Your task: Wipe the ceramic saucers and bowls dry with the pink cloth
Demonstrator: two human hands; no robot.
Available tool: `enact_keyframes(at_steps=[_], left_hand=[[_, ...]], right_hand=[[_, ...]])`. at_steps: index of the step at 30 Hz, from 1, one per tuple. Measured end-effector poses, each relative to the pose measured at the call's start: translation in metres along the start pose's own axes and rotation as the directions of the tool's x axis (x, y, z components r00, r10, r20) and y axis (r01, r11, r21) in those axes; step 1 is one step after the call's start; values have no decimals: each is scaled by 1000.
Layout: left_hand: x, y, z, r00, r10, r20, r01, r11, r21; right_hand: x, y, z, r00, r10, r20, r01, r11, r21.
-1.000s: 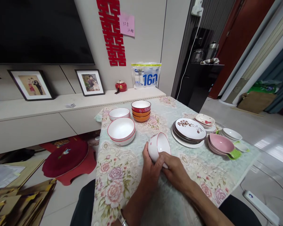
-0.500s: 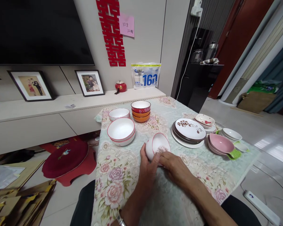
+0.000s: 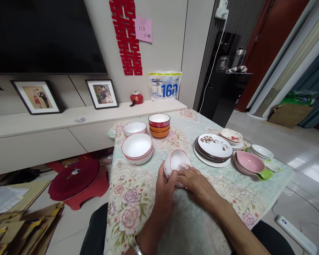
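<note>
My left hand (image 3: 165, 184) grips a white bowl (image 3: 177, 159) with a thin red rim, thumb over the near edge and fingers around its side. The bowl is tilted, its mouth facing right and up. Inside it, my right hand (image 3: 195, 181) presses a crumpled white tissue or cloth (image 3: 184, 165) against the wall; the fingers cover part of it. Just left of the held bowl stand two nested red-rimmed white bowls (image 3: 137, 146). Behind those is another set of similar bowls (image 3: 134, 128).
A stack of orange bowls (image 3: 159, 134) topped by a red bowl (image 3: 159, 123) stands farther back. To the right are brown-edged plates (image 3: 215, 146), pink leaf-shaped bowls (image 3: 250, 162) and small white bowls (image 3: 261, 151). A wipes bag (image 3: 164, 85) stands on the cabinet ledge (image 3: 95, 115).
My right hand has shifted a little within the bowl, its fingers now spread flatter over the tissue or cloth. The bowl has turned slightly in my left hand. The other dishes stay put.
</note>
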State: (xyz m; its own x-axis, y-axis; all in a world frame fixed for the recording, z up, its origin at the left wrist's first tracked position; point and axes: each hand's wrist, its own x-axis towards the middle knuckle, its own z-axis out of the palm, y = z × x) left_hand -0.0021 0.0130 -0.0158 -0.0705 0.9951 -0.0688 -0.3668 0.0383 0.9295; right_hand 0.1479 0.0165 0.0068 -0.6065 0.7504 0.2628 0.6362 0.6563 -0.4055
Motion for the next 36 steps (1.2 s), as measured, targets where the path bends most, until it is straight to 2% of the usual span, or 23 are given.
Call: enact_keyframes(at_steps=[3, 8, 11, 13, 16, 20, 23, 28, 30, 33, 36], left_hand=[[0, -3, 1, 1000, 22, -12, -22, 999, 28], [-2, -4, 1, 995, 102, 6, -102, 984, 143], [-4, 1, 1, 996, 93, 11, -93, 986, 138], [-5, 3, 1, 998, 61, 20, -63, 995, 75], [-3, 3, 2, 1000, 15, 9, -15, 1000, -2], [0, -1, 3, 999, 14, -36, -14, 1000, 12], [0, -3, 3, 999, 41, 7, -41, 998, 39], [-6, -2, 2, 997, 69, 31, -73, 989, 131], [-7, -2, 1, 997, 68, 22, -70, 991, 116], [-6, -1, -1, 998, 60, 3, -60, 996, 67], [-3, 0, -1, 1000, 27, 7, -27, 1000, -9]], right_hand=[[-1, 1, 5, 999, 53, 0, -53, 999, -9], [2, -13, 15, 978, 164, -132, -122, 953, 276], [3, -18, 14, 972, 169, -164, -95, 917, 387], [2, -15, 9, 991, 99, -95, -59, 932, 358], [1, -6, 1, 1000, 13, 17, -15, 985, 171], [0, 2, 0, 999, 52, 1, -52, 998, -26], [0, -3, 8, 995, 91, -33, -90, 996, 10], [2, -19, 19, 957, 213, -197, -141, 936, 324], [3, -21, 17, 962, 200, -184, -112, 909, 402], [2, -14, 10, 996, 64, -61, -38, 935, 353], [0, -1, 5, 1000, -5, 13, 3, 991, 134]])
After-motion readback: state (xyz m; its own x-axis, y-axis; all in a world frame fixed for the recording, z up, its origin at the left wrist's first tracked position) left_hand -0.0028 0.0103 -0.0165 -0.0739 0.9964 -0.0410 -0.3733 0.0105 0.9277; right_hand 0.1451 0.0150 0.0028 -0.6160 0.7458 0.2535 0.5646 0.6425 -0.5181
